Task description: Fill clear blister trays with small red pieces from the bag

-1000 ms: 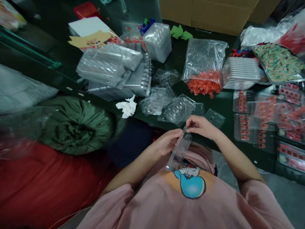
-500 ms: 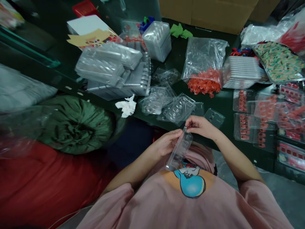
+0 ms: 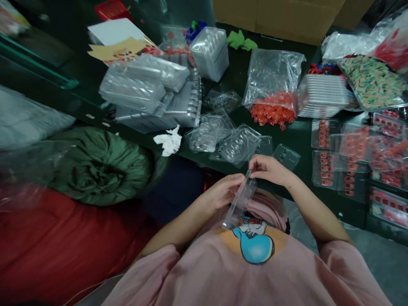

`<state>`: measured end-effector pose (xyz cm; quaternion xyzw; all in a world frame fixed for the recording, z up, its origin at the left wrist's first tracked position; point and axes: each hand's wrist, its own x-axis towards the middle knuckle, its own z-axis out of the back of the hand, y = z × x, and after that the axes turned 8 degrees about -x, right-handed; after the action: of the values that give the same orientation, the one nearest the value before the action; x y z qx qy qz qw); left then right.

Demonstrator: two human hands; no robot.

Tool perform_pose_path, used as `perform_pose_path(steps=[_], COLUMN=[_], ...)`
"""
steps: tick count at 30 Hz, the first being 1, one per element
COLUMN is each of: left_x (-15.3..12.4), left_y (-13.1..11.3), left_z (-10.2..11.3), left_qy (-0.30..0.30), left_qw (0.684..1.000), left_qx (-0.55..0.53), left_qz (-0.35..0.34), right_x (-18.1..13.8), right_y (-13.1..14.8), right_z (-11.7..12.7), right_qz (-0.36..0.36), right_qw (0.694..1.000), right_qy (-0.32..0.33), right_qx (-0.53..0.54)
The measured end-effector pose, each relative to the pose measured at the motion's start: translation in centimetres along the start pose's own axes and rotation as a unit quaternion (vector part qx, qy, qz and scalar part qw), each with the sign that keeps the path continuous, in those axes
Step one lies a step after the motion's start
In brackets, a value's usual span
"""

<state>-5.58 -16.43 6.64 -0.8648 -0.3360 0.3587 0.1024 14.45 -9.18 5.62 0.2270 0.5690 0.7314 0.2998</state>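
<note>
I hold a clear plastic blister tray (image 3: 239, 202) close to my chest, tilted on edge. My left hand (image 3: 223, 191) grips its left side with curled fingers. My right hand (image 3: 267, 168) pinches its top end. Just beyond my hands lie several empty clear trays (image 3: 237, 145) on the dark green table (image 3: 299, 137). A clear bag of small orange pieces (image 3: 272, 111) lies open further back.
Stacks of clear trays (image 3: 149, 91) sit at the back left, with a crumpled white tissue (image 3: 168, 141) at the table edge. Filled trays with orange pieces (image 3: 353, 159) cover the right. A green sack (image 3: 98, 165) and red cloth (image 3: 54, 250) lie on the left. Cardboard boxes (image 3: 277, 17) stand behind.
Both hands stay on the clear tray with almost no movement; the view has shifted slightly.
</note>
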Motion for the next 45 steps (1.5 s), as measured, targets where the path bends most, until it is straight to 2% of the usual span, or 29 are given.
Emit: perform_pose_path(steps=[5,9,13,18,20,22,24,26,29,33,36,40,43,45], left_x=[-0.4,-0.5,-0.3,-1.4,-2.2,-3.0,-3.6,-4.0,-4.2,-4.5,-4.6,-4.1,-3.1,-2.4], left_y=[-0.3,-0.1,-0.2,-2.1,-3.2,-4.1,-4.6,-4.8,-4.6,-4.2,-4.0,-4.3,-4.6,-4.7], left_z=[-1.0,-1.3,-0.7,0.3,0.7,1.3,1.8,2.2,2.4,2.3,2.4,2.8,3.1,3.2], left_qy=[-0.037,-0.066,-0.098,-0.09,-0.104,-0.115,-0.102,-0.076,-0.063,-0.058,-0.076,-0.109,-0.094,-0.093], left_qw=[0.998,0.996,0.991,0.975,0.962,0.947,0.934,0.928,0.923,0.924,0.925,0.926,0.931,0.932], left_qx=[0.039,0.028,-0.028,-0.161,-0.194,-0.213,-0.229,-0.245,-0.264,-0.264,-0.255,-0.239,-0.198,-0.151], left_qz=[-0.024,-0.053,-0.088,-0.12,-0.162,-0.212,-0.255,-0.271,-0.273,-0.27,-0.27,-0.272,-0.291,-0.316], right_x=[0.1,0.2,-0.2,-1.8,-2.0,-1.6,0.0,2.7,8.0,15.4,19.9,23.6,23.5,21.7], right_y=[0.3,0.6,0.9,2.4,3.4,4.1,4.6,4.5,3.1,-0.2,-3.0,-4.9,-3.8,-1.6], right_z=[0.2,0.6,1.0,3.0,4.7,6.7,8.4,9.4,9.8,9.7,9.9,10.4,9.6,7.8], right_qz=[0.017,0.026,0.029,0.014,0.035,0.072,0.112,0.144,0.169,0.15,0.108,0.053,0.05,0.066], right_qw=[0.999,0.997,0.997,0.997,0.993,0.978,0.942,0.901,0.862,0.839,0.842,0.874,0.893,0.909], right_qy=[0.005,0.012,-0.005,0.003,-0.044,-0.148,-0.264,-0.336,-0.354,-0.347,-0.336,-0.266,-0.227,-0.206], right_qx=[-0.048,-0.078,-0.076,-0.076,-0.1,-0.13,-0.173,-0.232,-0.322,-0.39,-0.409,-0.404,-0.386,-0.355])
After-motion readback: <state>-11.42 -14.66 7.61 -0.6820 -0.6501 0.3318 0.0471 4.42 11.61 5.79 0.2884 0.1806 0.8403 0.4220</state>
